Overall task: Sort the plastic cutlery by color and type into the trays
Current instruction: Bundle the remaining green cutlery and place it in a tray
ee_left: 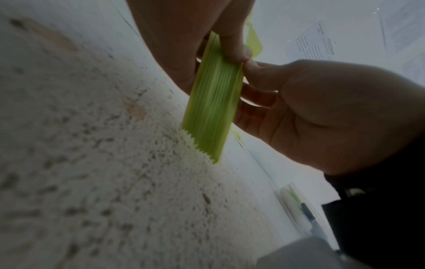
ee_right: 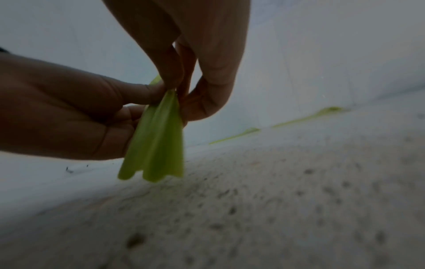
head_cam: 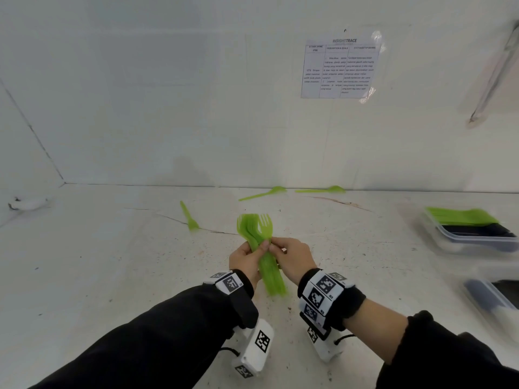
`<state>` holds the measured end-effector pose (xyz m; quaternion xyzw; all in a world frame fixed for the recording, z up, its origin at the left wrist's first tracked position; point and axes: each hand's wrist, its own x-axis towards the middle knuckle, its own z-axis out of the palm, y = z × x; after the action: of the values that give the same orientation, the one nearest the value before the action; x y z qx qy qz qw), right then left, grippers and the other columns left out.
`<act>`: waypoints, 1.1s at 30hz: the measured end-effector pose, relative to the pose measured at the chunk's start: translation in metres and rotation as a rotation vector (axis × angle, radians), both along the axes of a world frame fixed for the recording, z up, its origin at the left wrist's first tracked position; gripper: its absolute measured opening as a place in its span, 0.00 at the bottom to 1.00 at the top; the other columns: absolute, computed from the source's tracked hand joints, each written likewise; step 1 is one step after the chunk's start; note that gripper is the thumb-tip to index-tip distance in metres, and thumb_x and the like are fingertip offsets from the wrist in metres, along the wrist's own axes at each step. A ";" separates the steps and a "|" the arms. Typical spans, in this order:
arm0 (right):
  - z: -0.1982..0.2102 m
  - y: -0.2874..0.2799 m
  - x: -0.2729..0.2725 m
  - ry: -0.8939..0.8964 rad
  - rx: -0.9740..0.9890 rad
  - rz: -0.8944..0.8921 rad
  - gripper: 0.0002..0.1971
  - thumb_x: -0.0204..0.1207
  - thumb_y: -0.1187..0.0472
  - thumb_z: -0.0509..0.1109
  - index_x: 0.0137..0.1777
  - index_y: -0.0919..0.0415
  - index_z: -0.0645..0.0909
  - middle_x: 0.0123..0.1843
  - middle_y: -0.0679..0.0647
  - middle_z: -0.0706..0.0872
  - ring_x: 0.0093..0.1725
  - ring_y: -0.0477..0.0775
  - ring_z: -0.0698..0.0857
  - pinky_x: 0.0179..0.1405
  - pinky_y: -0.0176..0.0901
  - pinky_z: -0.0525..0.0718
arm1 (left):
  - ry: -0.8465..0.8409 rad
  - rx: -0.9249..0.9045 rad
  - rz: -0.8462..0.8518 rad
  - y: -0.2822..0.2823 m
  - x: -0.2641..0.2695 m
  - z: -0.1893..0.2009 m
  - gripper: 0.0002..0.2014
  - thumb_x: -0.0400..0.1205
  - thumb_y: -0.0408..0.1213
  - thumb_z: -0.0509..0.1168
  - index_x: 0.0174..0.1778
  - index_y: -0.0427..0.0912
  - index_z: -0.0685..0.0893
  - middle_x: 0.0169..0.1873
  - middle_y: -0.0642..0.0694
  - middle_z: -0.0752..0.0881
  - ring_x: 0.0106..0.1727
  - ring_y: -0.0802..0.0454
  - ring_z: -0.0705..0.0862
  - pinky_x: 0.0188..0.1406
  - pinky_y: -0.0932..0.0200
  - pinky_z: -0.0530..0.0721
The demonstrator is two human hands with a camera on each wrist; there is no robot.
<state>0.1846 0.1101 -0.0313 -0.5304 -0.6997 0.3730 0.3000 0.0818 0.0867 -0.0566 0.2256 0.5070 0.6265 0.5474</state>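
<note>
Pinched mid-handle between left hand (head_cam: 247,258) and right hand (head_cam: 292,259), both curled round bundle of green forks (head_cam: 259,242): light, slick, springy, likely fanning unless squeezed at necks.

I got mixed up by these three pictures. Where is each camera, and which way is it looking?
Head: on the head, looking forward and down at the forks, table and tray; both sleeved arms show.
Left wrist: low, looking up along the left hand at the fork handles; the right hand shows too.
Right wrist: low, looking along the right hand; the left hand shows too.
All three share the forks and both hands.
</note>
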 end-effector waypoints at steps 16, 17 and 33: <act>0.000 0.000 -0.001 0.055 0.037 -0.065 0.11 0.77 0.62 0.68 0.56 0.64 0.85 0.35 0.42 0.78 0.42 0.51 0.82 0.50 0.54 0.87 | 0.034 0.004 -0.006 -0.005 0.001 0.005 0.07 0.82 0.29 0.64 0.52 0.33 0.84 0.45 0.34 0.89 0.37 0.48 0.89 0.35 0.49 0.89; 0.000 0.000 -0.001 0.054 0.040 -0.067 0.11 0.77 0.62 0.69 0.57 0.64 0.85 0.36 0.42 0.79 0.42 0.51 0.82 0.50 0.52 0.87 | 0.031 0.004 -0.003 -0.005 0.001 0.005 0.06 0.82 0.30 0.64 0.51 0.34 0.84 0.42 0.36 0.89 0.35 0.49 0.89 0.34 0.50 0.89; -0.006 0.004 0.002 0.078 -0.035 0.017 0.12 0.71 0.61 0.76 0.53 0.61 0.85 0.41 0.49 0.86 0.44 0.48 0.86 0.51 0.44 0.87 | -0.016 -0.010 -0.066 -0.007 0.001 0.008 0.07 0.84 0.33 0.62 0.54 0.37 0.83 0.46 0.39 0.88 0.45 0.47 0.87 0.46 0.47 0.86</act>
<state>0.1868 0.1144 -0.0372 -0.5145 -0.6853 0.4083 0.3146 0.0828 0.0801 -0.0482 0.2343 0.4981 0.6074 0.5728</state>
